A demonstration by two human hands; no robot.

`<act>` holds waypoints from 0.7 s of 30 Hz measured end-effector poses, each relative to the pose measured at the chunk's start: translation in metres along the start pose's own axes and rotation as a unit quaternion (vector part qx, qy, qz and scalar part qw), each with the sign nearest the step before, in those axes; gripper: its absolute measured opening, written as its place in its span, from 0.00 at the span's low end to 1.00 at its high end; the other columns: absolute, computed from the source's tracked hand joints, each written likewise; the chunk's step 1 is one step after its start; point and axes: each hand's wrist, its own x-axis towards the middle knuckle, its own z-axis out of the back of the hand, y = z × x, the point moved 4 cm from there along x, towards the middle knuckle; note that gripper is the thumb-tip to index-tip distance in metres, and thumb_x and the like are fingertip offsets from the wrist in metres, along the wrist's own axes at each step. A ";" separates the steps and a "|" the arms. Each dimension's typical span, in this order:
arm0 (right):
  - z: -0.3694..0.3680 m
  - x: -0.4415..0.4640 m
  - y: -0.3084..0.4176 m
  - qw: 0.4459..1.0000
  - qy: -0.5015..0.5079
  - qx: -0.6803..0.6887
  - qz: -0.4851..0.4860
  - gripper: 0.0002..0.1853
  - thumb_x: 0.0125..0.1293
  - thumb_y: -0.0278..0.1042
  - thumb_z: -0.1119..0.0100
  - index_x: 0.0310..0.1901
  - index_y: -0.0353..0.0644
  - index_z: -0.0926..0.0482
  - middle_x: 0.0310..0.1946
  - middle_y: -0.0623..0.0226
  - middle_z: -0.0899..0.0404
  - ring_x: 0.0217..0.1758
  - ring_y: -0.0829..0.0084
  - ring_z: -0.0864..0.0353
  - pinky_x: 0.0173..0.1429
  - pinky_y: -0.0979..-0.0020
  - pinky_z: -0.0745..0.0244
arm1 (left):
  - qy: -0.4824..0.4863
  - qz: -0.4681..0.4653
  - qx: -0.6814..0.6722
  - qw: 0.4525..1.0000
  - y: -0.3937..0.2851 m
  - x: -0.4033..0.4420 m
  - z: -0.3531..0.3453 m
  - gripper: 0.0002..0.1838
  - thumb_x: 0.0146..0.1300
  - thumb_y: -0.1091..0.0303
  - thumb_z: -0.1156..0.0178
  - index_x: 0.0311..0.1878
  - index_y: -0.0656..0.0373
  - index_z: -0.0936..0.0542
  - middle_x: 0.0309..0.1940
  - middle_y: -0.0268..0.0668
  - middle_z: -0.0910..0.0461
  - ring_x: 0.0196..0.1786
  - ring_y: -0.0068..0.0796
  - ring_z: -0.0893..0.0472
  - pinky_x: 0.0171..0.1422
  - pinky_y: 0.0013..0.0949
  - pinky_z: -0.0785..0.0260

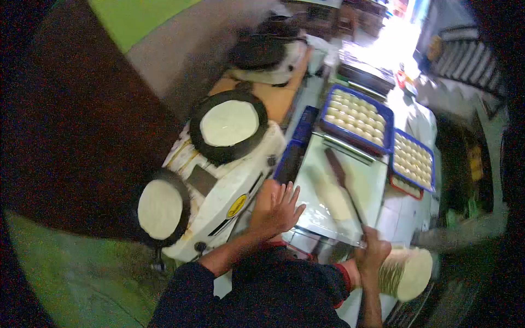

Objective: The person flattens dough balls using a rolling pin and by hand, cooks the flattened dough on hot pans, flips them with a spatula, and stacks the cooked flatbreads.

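Note:
My left hand (281, 210) has its fingers spread and holds nothing; it rests over what looks like my bare knee, beside the stove. My right hand (374, 249) is closed round the handle of a long spatula (336, 167) with a dark blade. That blade, blurred, hangs over a shiny pale board (314, 188) with what looks like a thin flat piece of dough (336, 205) on it. A stack of round flatbreads (413, 276) stands close to my right wrist. To my left, one flatbread (229, 123) lies on a black round pan (199, 136), another flatbread (159, 209) on a nearer pan (183, 202).
Both pans sit on a white stove (235, 186) with knobs at its edge. A further black pan (257, 53) stands behind. Beyond the board are blue trays (353, 136) (432, 169) of dough balls. A dark brown surface fills the left side.

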 end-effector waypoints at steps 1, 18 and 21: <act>-0.036 0.033 0.055 0.990 0.034 0.080 0.108 0.19 0.61 0.24 0.38 0.55 0.40 0.21 0.41 0.58 0.20 0.43 0.62 0.18 0.48 0.67 0.23 | -0.020 0.021 0.005 1.000 0.014 -0.012 0.008 0.38 0.75 0.44 0.54 0.79 0.60 0.45 0.80 0.56 0.53 0.81 0.60 0.52 0.77 0.72 0.58; -0.251 0.032 0.329 0.815 0.396 -0.039 0.422 0.22 0.62 0.22 0.44 0.59 0.46 0.22 0.44 0.43 0.20 0.43 0.43 0.16 0.48 0.50 0.20 | -0.213 0.156 -0.190 0.946 0.128 -0.225 0.043 0.16 0.63 0.65 0.38 0.50 0.64 0.18 0.51 0.51 0.17 0.56 0.52 0.19 0.61 0.49 0.27; -0.330 -0.008 0.378 0.801 0.377 0.075 0.460 0.17 0.68 0.26 0.44 0.58 0.43 0.22 0.43 0.44 0.18 0.45 0.48 0.16 0.49 0.54 0.20 | -0.195 0.170 -0.213 0.942 0.113 -0.222 0.048 0.17 0.63 0.65 0.38 0.51 0.65 0.18 0.50 0.51 0.17 0.55 0.52 0.18 0.62 0.49 0.27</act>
